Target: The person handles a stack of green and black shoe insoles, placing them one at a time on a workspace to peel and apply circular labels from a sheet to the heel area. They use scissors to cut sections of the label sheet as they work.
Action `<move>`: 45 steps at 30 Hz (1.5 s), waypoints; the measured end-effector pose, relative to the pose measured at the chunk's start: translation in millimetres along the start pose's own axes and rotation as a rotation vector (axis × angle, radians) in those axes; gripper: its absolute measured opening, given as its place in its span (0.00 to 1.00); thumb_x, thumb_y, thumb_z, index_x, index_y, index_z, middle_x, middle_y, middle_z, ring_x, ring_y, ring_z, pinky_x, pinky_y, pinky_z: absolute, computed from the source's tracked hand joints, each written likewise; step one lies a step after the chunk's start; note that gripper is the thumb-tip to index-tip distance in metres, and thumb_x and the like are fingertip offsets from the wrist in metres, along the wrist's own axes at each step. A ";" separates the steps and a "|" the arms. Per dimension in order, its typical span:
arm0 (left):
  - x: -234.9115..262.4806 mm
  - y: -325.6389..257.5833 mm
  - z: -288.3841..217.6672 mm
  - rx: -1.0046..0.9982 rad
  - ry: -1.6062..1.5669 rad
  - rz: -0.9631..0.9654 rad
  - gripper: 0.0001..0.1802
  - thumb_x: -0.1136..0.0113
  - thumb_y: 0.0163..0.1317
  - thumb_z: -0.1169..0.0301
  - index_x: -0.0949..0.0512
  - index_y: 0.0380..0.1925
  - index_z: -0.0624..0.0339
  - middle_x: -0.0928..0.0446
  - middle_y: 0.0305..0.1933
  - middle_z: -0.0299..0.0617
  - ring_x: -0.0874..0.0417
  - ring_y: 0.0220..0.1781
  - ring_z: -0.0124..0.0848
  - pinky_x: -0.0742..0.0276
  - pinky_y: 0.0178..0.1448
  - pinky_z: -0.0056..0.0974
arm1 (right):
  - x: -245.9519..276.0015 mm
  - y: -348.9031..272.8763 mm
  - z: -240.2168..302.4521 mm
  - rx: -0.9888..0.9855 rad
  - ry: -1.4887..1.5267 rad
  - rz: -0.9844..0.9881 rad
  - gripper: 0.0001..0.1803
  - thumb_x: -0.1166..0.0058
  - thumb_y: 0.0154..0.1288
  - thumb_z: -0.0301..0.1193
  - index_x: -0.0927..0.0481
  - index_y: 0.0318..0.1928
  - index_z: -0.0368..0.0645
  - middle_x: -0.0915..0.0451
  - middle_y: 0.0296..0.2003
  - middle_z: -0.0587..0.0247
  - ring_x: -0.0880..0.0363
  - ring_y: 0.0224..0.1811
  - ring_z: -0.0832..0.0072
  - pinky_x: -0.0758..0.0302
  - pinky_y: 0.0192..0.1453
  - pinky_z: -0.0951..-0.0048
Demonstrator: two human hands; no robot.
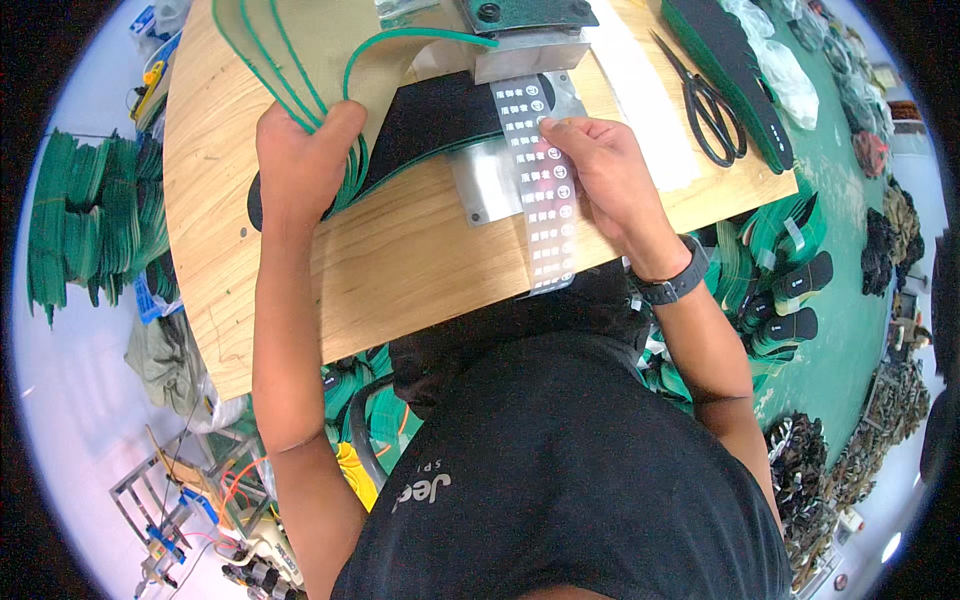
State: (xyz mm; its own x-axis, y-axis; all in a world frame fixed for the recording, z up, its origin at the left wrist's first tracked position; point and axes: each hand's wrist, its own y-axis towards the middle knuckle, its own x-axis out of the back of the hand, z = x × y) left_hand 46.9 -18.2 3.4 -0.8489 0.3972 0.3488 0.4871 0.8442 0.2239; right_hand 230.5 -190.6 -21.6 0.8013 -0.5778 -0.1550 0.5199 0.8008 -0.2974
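Note:
My left hand [310,165] is closed round a fanned bundle of several insoles with green edges and beige undersides [310,45]. Below the bundle lies an insole with its black face [430,115] up, its right end under a metal press head [530,58]. A clear film strip [548,230] with repeated white printed marks runs from the press head over the table's front edge. My right hand [610,175] pinches this strip at its right edge, thumb against the fingers. Under insole and strip shows a shiny metal plate [490,190].
Black-handled scissors [712,125] lie on the wooden table [420,270], beside a white sheet [655,120]. Black and green insoles [735,75] sit at its right edge. Green stacks [90,225] stand at left; more insole bundles [785,290] lie on the floor at right.

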 end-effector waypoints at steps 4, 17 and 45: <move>-1.1 -1.2 -1.5 -0.007 0.020 0.003 0.09 0.43 0.51 0.69 0.23 0.25 0.65 0.26 0.22 0.32 0.30 0.26 0.21 0.30 0.33 0.31 | 1.6 3.1 0.1 -0.003 -0.050 0.043 0.12 0.47 0.66 0.30 0.22 0.26 0.37 0.22 0.21 0.67 0.27 0.18 0.84 0.33 0.21 0.82; -6.9 -7.1 -4.2 -0.034 0.164 0.044 0.09 0.42 0.51 0.68 0.24 0.25 0.65 0.28 0.18 0.36 0.30 0.22 0.23 0.30 0.30 0.32 | 0.4 4.3 -3.4 0.006 -0.121 -0.003 0.16 0.49 0.67 0.33 0.21 0.24 0.36 0.22 0.18 0.66 0.29 0.18 0.85 0.36 0.21 0.82; 2.1 -0.3 -4.5 0.042 0.080 -0.025 0.10 0.39 0.50 0.69 0.22 0.28 0.67 0.23 0.22 0.38 0.26 0.26 0.24 0.28 0.34 0.33 | 2.7 3.4 2.8 -0.010 0.077 0.035 0.12 0.48 0.68 0.31 0.23 0.30 0.36 0.21 0.24 0.64 0.23 0.21 0.81 0.26 0.26 0.82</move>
State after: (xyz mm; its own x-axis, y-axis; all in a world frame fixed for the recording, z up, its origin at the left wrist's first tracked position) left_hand 45.9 -19.2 8.2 -0.8407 0.3473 0.4155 0.4555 0.8684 0.1958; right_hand 235.2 -189.0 -20.5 0.7938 -0.5598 -0.2377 0.4884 0.8196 -0.2994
